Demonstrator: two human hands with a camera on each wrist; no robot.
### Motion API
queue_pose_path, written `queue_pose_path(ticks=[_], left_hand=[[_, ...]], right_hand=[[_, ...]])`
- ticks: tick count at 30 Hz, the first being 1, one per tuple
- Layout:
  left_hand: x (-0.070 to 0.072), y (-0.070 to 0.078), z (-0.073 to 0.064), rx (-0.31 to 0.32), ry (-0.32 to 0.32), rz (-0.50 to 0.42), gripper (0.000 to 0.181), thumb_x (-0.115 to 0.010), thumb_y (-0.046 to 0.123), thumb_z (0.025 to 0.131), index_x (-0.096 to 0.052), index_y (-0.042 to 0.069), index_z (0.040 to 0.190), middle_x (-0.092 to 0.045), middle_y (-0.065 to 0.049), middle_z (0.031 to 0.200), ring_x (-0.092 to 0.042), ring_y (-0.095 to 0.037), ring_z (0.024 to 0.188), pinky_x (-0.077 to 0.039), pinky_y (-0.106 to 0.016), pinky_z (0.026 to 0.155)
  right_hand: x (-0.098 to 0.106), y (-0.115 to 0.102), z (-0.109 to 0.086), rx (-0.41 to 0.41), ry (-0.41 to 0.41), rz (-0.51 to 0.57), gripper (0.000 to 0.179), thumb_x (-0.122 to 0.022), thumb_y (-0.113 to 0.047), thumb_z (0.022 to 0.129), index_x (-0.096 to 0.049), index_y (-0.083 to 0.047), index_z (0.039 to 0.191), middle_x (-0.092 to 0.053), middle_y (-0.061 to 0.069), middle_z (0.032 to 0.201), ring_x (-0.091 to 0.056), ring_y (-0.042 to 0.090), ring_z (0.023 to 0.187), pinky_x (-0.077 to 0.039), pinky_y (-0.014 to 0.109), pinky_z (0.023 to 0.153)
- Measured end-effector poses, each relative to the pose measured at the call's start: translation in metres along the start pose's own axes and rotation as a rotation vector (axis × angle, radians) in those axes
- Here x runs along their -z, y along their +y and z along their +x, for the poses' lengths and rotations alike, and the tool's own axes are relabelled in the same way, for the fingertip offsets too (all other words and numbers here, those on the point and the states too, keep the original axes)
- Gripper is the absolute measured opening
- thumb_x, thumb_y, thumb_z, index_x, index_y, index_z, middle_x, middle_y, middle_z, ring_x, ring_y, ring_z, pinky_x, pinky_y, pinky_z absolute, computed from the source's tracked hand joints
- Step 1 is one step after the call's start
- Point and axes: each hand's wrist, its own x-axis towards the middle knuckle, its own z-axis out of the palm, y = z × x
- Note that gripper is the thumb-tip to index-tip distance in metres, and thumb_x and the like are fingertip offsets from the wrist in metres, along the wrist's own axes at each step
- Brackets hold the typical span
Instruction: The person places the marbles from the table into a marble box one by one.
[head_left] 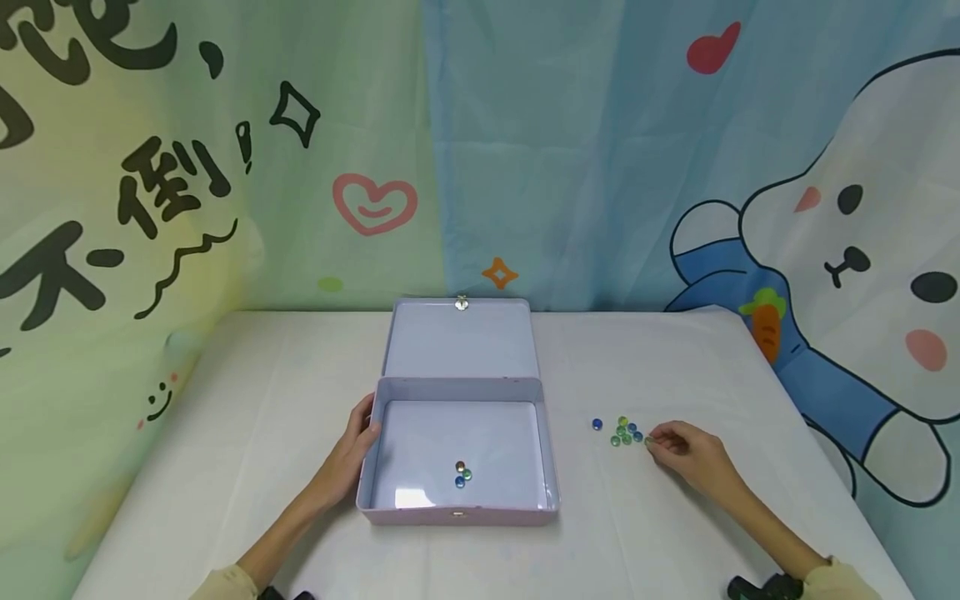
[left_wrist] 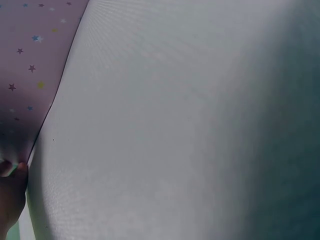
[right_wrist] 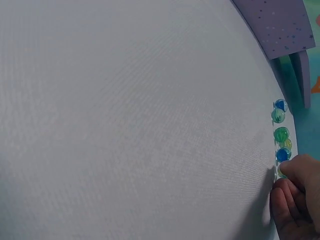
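A lilac tin box (head_left: 549, 467) with its hinged lid (head_left: 461, 337) raised stands on the table; three marbles (head_left: 460, 482) lie on its floor. My left hand (head_left: 347, 454) grips the box's left wall, thumb at the rim. The left wrist view catches the box's pink, star-printed side (left_wrist: 35, 65) and part of that hand. To the right of the box, a loose cluster of blue and green glass marbles (head_left: 622, 432) rests on the cloth. At the cluster's right edge, my right hand (head_left: 693, 457) pinches a yellowish-green marble (right_wrist: 281, 171) between thumb and forefinger, low at the tabletop.
A white cloth (head_left: 300, 350) covers the table. One blue marble (head_left: 597, 424) lies slightly apart, between the box and the cluster. Behind the table hangs a printed curtain (head_left: 525, 150) with a cartoon animal on the right. A metal clasp (head_left: 461, 303) tops the lid.
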Motion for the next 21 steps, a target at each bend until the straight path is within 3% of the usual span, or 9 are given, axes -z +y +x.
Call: queue_pose_path(ticks=[10, 21], left_hand=[[0.0, -0.002, 0.0, -0.017, -0.003, -0.001, 0.054, -0.03, 0.031, 0.105, -0.012, 0.017, 0.154, -0.017, -0.018, 0.16, -0.02, -0.045, 0.146, -0.024, -0.066, 0.111], [-0.001, -0.002, 0.001, -0.015, -0.005, -0.015, 0.055, -0.03, 0.032, 0.105, -0.012, 0.017, 0.154, -0.019, -0.017, 0.16, -0.023, -0.043, 0.146, -0.026, -0.065, 0.11]], right_hand=[[0.016, -0.011, 0.005, -0.089, -0.063, 0.127, 0.017, -0.071, -0.012, 0.087, -0.069, -0.003, 0.101, -0.071, 0.009, 0.09, -0.055, -0.007, 0.072, -0.05, 0.014, 0.065], [0.033, -0.059, 0.015, -0.103, -0.172, 0.297, 0.024, -0.069, -0.02, 0.09, -0.068, -0.004, 0.108, -0.071, 0.009, 0.098, -0.059, -0.004, 0.078, -0.052, 0.015, 0.07]])
